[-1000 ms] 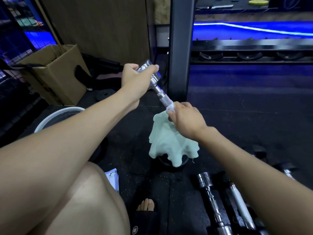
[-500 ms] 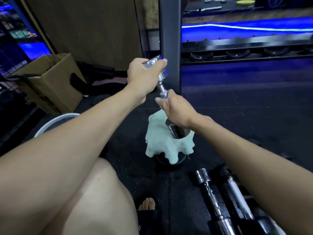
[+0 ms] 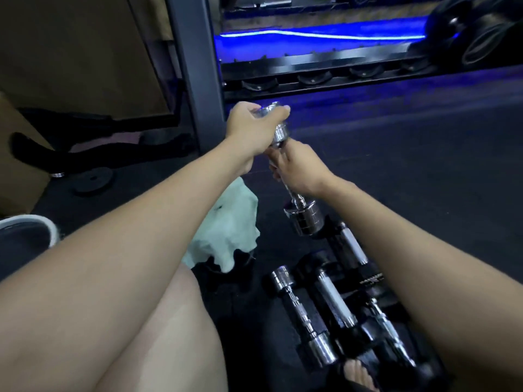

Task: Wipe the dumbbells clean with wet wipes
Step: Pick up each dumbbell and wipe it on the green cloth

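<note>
I hold a chrome dumbbell [image 3: 304,217] tilted in the air in front of me. My left hand [image 3: 250,131] grips its upper head. My right hand [image 3: 300,168] is closed around its handle just below, with the lower head hanging free under that hand. The pale green wipe [image 3: 229,222] lies draped over a dark object on the floor, below my left forearm, and no hand touches it. Whether a wipe is inside my right fist cannot be seen.
Several chrome and black dumbbells [image 3: 328,301] lie on the black rubber floor at the lower right. A dark rack post [image 3: 195,72] and an empty rack shelf [image 3: 311,77] stand ahead. A cardboard box [image 3: 17,154] and a white bucket [image 3: 42,222] are at left. My toes [image 3: 358,373] show at the bottom.
The wipe is no longer under my right hand; it now rests on the floor object. My right hand slid up the handle toward the upper head, and the view swung to the right.
</note>
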